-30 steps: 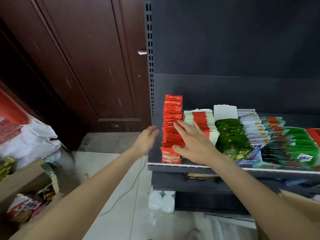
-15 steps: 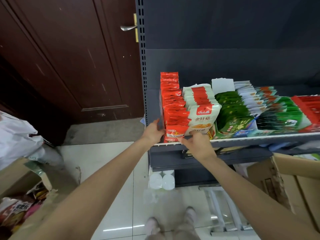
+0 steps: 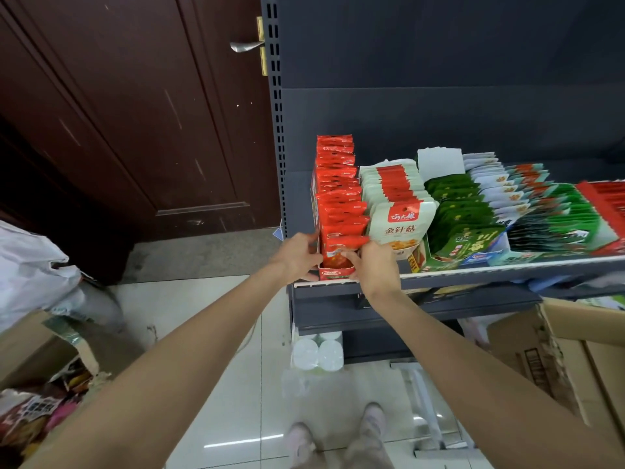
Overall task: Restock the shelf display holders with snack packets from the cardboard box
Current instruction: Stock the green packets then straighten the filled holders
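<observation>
Both hands are on the red cardboard display holder (image 3: pixel 333 272) at the left end of the grey metal shelf (image 3: pixel 473 277), likely squaring it against the edge. The left hand (image 3: pixel 299 257) grips its outer wall, fingers curled; the right hand (image 3: pixel 373 265) pinches the front red snack packet (image 3: pixel 340 247) standing inside. Both arms reach forward, nearly straight. The brown cardboard box (image 3: pixel 575 350) waits at lower right.

Dim, even indoor light — glare streaks on the floor tiles (image 3: pixel 243 443), wide-angle bending at edges.
</observation>
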